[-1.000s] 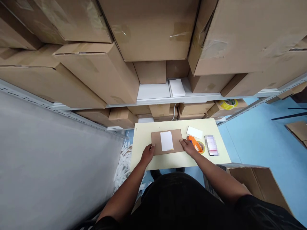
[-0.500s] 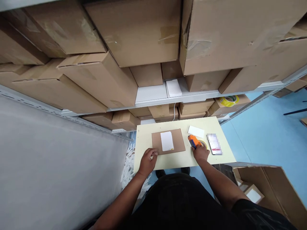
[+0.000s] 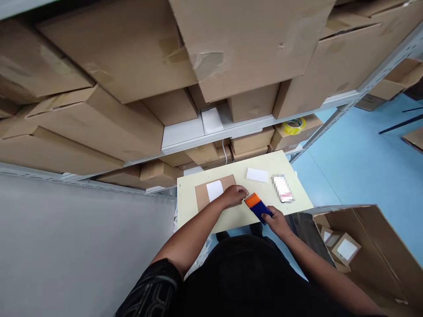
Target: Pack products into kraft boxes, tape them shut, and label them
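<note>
- One orange-and-dark-blue plastic tape dispenser (image 3: 259,208) is held above the table's near edge, its orange end tilted toward the left hand. A loose grip could let it slip off that edge and drop to the floor.
- The right hand (image 3: 276,221) is closed around the dispenser's blue end, thumb lying across the top; its forearm slants in from the lower right.
- The left hand (image 3: 233,194) is just beside the orange end, fingers bent and gathered narrow. I cannot tell whether they pinch a tape end or touch the dispenser at all. If a cutting edge sits there, a careless pull could nick a fingertip, or let tape stick to itself.
- Under the left forearm lies a flat, rectangular brown cardboard package (image 3: 200,193) with a white paper label (image 3: 214,190) on top. The arm crosses low over it, so a bump could turn it askew, and tape laid crooked could cover the label.
- Beyond, on the pale yellow rectangular table (image 3: 186,202), lie a white rectangular card (image 3: 257,175) and a phone with a blurred screen (image 3: 283,188); a wide sweep of the right arm could knock the phone.
</note>
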{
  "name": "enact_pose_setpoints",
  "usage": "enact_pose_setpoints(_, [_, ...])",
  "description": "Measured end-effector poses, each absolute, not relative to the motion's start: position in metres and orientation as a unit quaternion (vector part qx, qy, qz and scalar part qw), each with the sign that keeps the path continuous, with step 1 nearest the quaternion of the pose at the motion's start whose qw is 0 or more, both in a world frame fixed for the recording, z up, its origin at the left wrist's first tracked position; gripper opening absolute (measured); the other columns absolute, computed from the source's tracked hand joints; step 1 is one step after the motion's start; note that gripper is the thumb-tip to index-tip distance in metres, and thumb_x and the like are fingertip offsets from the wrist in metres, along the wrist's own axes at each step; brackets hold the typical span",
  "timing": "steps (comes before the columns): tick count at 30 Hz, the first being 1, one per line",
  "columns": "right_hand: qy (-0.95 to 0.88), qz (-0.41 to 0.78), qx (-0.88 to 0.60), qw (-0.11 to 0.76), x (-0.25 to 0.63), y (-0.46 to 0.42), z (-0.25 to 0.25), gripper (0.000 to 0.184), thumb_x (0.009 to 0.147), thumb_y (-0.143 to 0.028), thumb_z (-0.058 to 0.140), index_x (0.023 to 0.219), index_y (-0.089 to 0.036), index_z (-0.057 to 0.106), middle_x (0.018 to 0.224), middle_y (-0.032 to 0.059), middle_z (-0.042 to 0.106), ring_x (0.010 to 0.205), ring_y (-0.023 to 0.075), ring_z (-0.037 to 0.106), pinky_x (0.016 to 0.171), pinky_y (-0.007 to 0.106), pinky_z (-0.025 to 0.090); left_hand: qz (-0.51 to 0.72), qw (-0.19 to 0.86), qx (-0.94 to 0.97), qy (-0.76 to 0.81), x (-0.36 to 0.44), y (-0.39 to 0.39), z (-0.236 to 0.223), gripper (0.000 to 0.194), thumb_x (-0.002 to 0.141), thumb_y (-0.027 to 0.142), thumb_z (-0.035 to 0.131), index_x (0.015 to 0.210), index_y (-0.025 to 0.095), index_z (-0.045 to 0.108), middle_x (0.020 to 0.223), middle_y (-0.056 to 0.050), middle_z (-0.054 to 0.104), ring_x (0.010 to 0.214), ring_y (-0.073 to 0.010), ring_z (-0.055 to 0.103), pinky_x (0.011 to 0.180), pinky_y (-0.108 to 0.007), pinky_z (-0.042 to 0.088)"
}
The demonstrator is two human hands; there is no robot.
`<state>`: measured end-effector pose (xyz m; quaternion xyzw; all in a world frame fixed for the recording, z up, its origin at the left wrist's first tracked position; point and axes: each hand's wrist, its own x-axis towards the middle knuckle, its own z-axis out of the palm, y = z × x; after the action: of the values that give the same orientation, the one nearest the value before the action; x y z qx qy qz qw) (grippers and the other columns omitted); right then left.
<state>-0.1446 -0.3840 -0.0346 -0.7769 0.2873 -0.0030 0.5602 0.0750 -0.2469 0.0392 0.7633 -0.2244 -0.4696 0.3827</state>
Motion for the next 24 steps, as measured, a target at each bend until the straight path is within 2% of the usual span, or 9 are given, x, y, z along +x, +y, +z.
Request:
enact_pose_setpoints(2, [0.285,-0.004,-0.763,0.581,-0.146,-0.384,-0.030,0.021,0.077,-0.043,0.057,0.077,-0.022,0.061,0.073,0.0013,0.061,0.072,0.0220,0.060,0.067,0.031,0.045,-0.494,0.388,0.755,-0.187,0.070,-0.250,0.039,0.033,0.081,0.046,0.070,0.089,0.014,0.074,0.077,-0.004,0.071,0.070,-0.0159,0.063,0.067,-0.028,0.050])
enact_pose_setpoints(5, [0.277,-0.001,-0.746,0.606,-0.149,-0.384,-0.028,0.019,0.075,-0.041,0.057,0.073,-0.022,0.059,0.071,0.0006,0.060,0.068,0.0203,0.057,0.064,0.030,0.043,-0.494,0.399,0.757,-0.153,0.063,-0.247,0.036,0.031,0.078,0.044,0.073,0.086,0.014,0.073,0.072,-0.002,0.068,0.065,-0.0137,0.058,0.062,-0.026,0.046])
enact_pose_setpoints(9, [0.286,-0.005,-0.731,0.620,-0.152,-0.378,-0.030,0.021,0.074,-0.043,0.058,0.071,-0.023,0.058,0.065,-0.0008,0.057,0.065,0.0187,0.053,0.060,0.028,0.040,-0.481,0.386,0.766,-0.182,0.060,-0.239,0.031,0.027,0.077,0.041,0.072,0.087,0.015,0.074,0.078,-0.002,0.070,0.067,-0.0138,0.058,0.061,-0.025,0.043])
enact_pose_setpoints(12, [0.317,-0.019,-0.730,0.605,-0.149,-0.368,-0.031,0.037,0.078,-0.055,0.059,0.061,-0.023,0.050,0.056,-0.0029,0.047,0.058,0.0156,0.044,0.055,0.027,0.032,-0.474,0.369,0.770,-0.217,0.062,-0.233,0.030,0.024,0.080,0.037,0.070,0.089,0.016,0.075,0.086,-0.003,0.074,0.076,-0.0160,0.064,0.068,-0.026,0.047])
enact_pose_setpoints(16, [0.362,-0.042,-0.731,0.577,-0.140,-0.352,-0.032,0.055,0.078,-0.070,0.061,0.054,-0.023,0.045,0.051,-0.0038,0.040,0.054,0.0136,0.038,0.052,0.027,0.027,-0.437,0.294,0.804,-0.275,0.071,-0.234,0.033,0.019,0.084,0.030,0.066,0.092,0.016,0.077,0.095,-0.005,0.078,0.087,-0.0188,0.070,0.075,-0.027,0.051])
enact_pose_setpoints(20, [0.387,-0.035,-0.718,0.577,-0.145,-0.338,-0.045,0.056,0.078,-0.071,0.062,0.054,-0.022,0.048,0.050,-0.0034,0.042,0.053,0.0133,0.039,0.052,0.027,0.028,-0.409,0.173,0.824,-0.352,0.095,-0.243,0.035,0.020,0.087,0.026,0.065,0.098,0.017,0.078,0.101,-0.005,0.079,0.091,-0.0187,0.072,0.077,-0.025,0.053])
enact_pose_setpoints(24, [0.421,-0.012,-0.657,0.625,-0.170,-0.331,-0.065,0.057,0.077,-0.073,0.062,0.056,-0.020,0.055,0.051,-0.0019,0.049,0.052,0.0137,0.042,0.052,0.027,0.031,-0.402,0.109,0.821,-0.391,0.122,-0.263,0.033,0.019,0.086,0.031,0.069,0.098,0.019,0.079,0.103,-0.006,0.079,0.095,-0.0200,0.071,0.079,-0.026,0.053])
